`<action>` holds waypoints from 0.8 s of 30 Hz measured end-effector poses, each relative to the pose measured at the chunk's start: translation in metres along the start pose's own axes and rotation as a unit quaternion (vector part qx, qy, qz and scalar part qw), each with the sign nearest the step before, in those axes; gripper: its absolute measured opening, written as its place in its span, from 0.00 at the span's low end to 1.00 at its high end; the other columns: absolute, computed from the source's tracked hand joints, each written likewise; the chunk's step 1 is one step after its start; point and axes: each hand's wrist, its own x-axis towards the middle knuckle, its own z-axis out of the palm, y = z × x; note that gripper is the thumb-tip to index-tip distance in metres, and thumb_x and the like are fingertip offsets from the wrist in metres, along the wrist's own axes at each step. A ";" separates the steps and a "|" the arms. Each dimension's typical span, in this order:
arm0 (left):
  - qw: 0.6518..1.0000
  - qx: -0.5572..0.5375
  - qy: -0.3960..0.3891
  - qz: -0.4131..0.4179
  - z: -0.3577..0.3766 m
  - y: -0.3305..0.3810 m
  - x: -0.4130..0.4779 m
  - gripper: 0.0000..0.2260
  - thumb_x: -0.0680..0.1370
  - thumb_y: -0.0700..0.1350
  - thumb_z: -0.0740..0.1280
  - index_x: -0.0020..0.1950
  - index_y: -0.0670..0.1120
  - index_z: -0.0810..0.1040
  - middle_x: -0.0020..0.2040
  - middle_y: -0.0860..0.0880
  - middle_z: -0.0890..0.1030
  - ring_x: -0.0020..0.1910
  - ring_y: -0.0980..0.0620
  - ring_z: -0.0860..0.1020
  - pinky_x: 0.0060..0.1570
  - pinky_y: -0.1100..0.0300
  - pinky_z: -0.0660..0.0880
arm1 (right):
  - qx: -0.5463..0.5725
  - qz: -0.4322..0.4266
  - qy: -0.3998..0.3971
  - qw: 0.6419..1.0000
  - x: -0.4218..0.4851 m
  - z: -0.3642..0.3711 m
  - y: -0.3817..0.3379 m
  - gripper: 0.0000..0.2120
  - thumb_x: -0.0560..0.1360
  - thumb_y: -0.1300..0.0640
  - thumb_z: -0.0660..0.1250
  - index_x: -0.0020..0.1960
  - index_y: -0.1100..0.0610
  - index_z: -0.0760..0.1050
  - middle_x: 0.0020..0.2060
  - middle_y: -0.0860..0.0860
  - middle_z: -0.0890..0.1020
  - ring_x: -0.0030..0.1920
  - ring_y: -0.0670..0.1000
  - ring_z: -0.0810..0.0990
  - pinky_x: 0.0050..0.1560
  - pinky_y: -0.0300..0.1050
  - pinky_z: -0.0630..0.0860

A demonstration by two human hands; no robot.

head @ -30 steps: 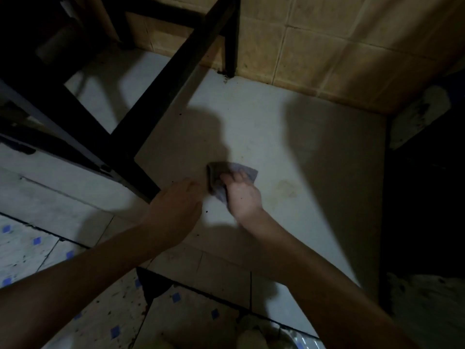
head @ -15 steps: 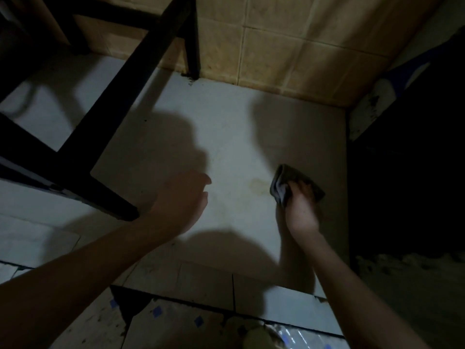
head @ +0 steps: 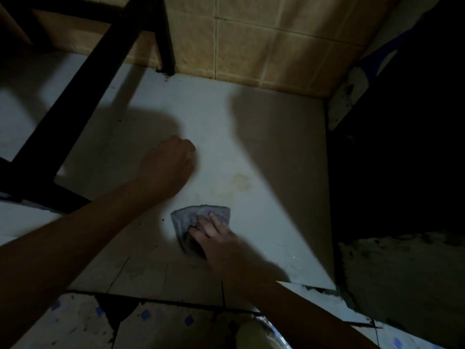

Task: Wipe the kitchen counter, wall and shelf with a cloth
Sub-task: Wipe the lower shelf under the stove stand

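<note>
A grey cloth [head: 201,215] lies flat on the pale counter [head: 276,152], near its front edge. My right hand [head: 216,238] presses down on the cloth with its fingers spread over it. My left hand [head: 167,167] rests on or just above the counter to the left and farther back, fingers curled under, with nothing in it. A tan tiled wall [head: 251,41] rises behind the counter. A faint yellowish stain [head: 241,182] marks the counter just beyond the cloth.
A black metal shelf frame [head: 83,79] stands on the counter's left part, one leg [head: 166,36] against the wall. A dark appliance [head: 402,147] blocks the right side. Blue-dotted floor tiles [head: 83,323] lie below the counter's front edge.
My right hand has dragged the cloth from the counter's right side back toward the middle front. My left hand has curled its fingers and stayed at the centre left.
</note>
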 end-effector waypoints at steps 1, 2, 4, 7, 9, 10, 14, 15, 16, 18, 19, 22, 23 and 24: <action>1.000 0.002 -0.006 -0.001 0.001 -0.001 -0.001 0.14 0.79 0.43 0.60 0.63 0.42 0.73 0.60 0.39 0.74 0.59 0.38 0.72 0.59 0.46 0.69 | -0.009 -0.004 -0.002 1.000 -0.004 0.001 0.006 0.21 0.73 0.48 0.52 0.56 0.43 0.80 0.58 0.45 0.82 0.60 0.50 0.80 0.50 0.42 0.80; 1.000 0.010 -0.019 0.003 0.003 -0.002 -0.001 0.14 0.79 0.43 0.59 0.64 0.42 0.73 0.61 0.39 0.74 0.60 0.39 0.72 0.60 0.47 0.69 | -0.004 -0.003 0.001 1.000 -0.008 0.000 0.013 0.21 0.73 0.47 0.52 0.57 0.43 0.80 0.58 0.45 0.82 0.60 0.49 0.80 0.50 0.41 0.81; 0.999 0.023 -0.033 0.015 0.008 -0.002 -0.003 0.15 0.79 0.44 0.58 0.64 0.42 0.73 0.62 0.39 0.74 0.60 0.39 0.71 0.61 0.47 0.68 | 0.011 0.013 0.006 1.000 -0.017 0.002 0.028 0.19 0.74 0.48 0.54 0.58 0.45 0.79 0.59 0.47 0.81 0.61 0.51 0.79 0.49 0.42 0.81; 1.000 -0.007 -0.001 0.005 0.011 0.001 -0.006 0.14 0.78 0.43 0.62 0.62 0.42 0.74 0.59 0.38 0.75 0.57 0.37 0.73 0.58 0.46 0.70 | 0.027 0.042 0.014 0.999 -0.031 0.007 0.061 0.18 0.76 0.51 0.58 0.64 0.48 0.74 0.66 0.50 0.76 0.68 0.56 0.73 0.52 0.49 0.80; 1.000 -0.006 -0.001 0.013 0.013 0.005 -0.008 0.14 0.77 0.43 0.63 0.63 0.42 0.74 0.59 0.37 0.75 0.57 0.37 0.74 0.58 0.46 0.71 | 0.056 0.098 0.027 0.993 -0.046 0.008 0.086 0.21 0.75 0.55 0.64 0.67 0.49 0.71 0.71 0.51 0.70 0.72 0.57 0.66 0.60 0.50 0.76; 1.000 0.000 -0.006 0.021 0.014 0.006 -0.007 0.15 0.77 0.43 0.63 0.63 0.41 0.74 0.59 0.37 0.75 0.56 0.36 0.74 0.58 0.46 0.71 | 0.065 0.136 0.047 0.987 -0.055 0.008 0.099 0.23 0.73 0.58 0.66 0.67 0.49 0.71 0.71 0.51 0.70 0.73 0.56 0.65 0.62 0.48 0.74; 1.000 -0.001 -0.002 0.023 0.014 0.010 -0.004 0.14 0.77 0.42 0.63 0.63 0.41 0.74 0.59 0.37 0.74 0.57 0.36 0.73 0.57 0.46 0.70 | 0.119 0.243 0.060 0.961 -0.081 0.006 0.138 0.25 0.75 0.65 0.60 0.70 0.50 0.67 0.73 0.51 0.64 0.76 0.54 0.56 0.71 0.50 0.64; 1.000 0.001 -0.003 0.027 0.014 0.011 -0.003 0.14 0.78 0.42 0.63 0.63 0.42 0.73 0.60 0.37 0.74 0.58 0.36 0.73 0.58 0.46 0.70 | 0.117 0.254 0.061 0.958 -0.083 0.005 0.141 0.25 0.76 0.66 0.58 0.71 0.50 0.66 0.74 0.52 0.64 0.76 0.54 0.55 0.73 0.51 0.61; 0.999 0.004 -0.005 0.033 0.014 0.011 -0.003 0.14 0.78 0.43 0.63 0.63 0.41 0.73 0.60 0.38 0.74 0.58 0.37 0.73 0.58 0.46 0.69 | 0.117 0.267 0.066 0.954 -0.085 0.005 0.141 0.25 0.76 0.66 0.58 0.71 0.50 0.66 0.74 0.52 0.63 0.76 0.54 0.54 0.73 0.52 0.61; 0.999 0.006 -0.010 0.042 0.013 0.010 -0.004 0.14 0.78 0.43 0.62 0.63 0.42 0.73 0.60 0.38 0.74 0.58 0.37 0.72 0.58 0.46 0.69 | 0.126 0.295 0.088 0.943 -0.089 0.003 0.130 0.25 0.77 0.67 0.58 0.71 0.50 0.67 0.73 0.53 0.65 0.76 0.55 0.57 0.69 0.51 0.66; 0.999 0.003 -0.009 0.042 0.013 0.010 -0.005 0.14 0.78 0.43 0.62 0.63 0.42 0.73 0.60 0.38 0.74 0.58 0.37 0.72 0.59 0.47 0.69 | 0.121 0.298 0.102 0.941 -0.092 0.004 0.123 0.24 0.76 0.66 0.59 0.70 0.50 0.68 0.73 0.53 0.66 0.75 0.55 0.59 0.66 0.50 0.69; 0.999 -0.001 -0.001 0.041 0.012 0.010 -0.007 0.14 0.78 0.42 0.62 0.62 0.41 0.74 0.60 0.38 0.74 0.57 0.37 0.72 0.59 0.47 0.68 | 0.096 0.255 0.101 0.957 -0.099 0.012 0.096 0.24 0.76 0.63 0.63 0.71 0.50 0.68 0.74 0.54 0.64 0.75 0.57 0.60 0.65 0.48 0.71; 0.999 -0.003 0.001 0.042 0.011 0.011 -0.009 0.14 0.78 0.42 0.62 0.62 0.41 0.74 0.59 0.38 0.74 0.57 0.37 0.73 0.58 0.47 0.69 | 0.096 0.247 0.080 0.961 -0.099 0.015 0.086 0.24 0.77 0.60 0.62 0.72 0.48 0.66 0.75 0.53 0.62 0.76 0.56 0.57 0.66 0.47 0.70; 0.999 -0.009 0.003 0.042 0.010 0.012 -0.010 0.13 0.78 0.41 0.63 0.62 0.41 0.74 0.59 0.37 0.74 0.56 0.36 0.73 0.58 0.46 0.69 | 0.090 0.241 0.059 0.965 -0.096 0.015 0.075 0.24 0.77 0.58 0.62 0.72 0.47 0.65 0.75 0.52 0.61 0.76 0.56 0.57 0.65 0.47 0.71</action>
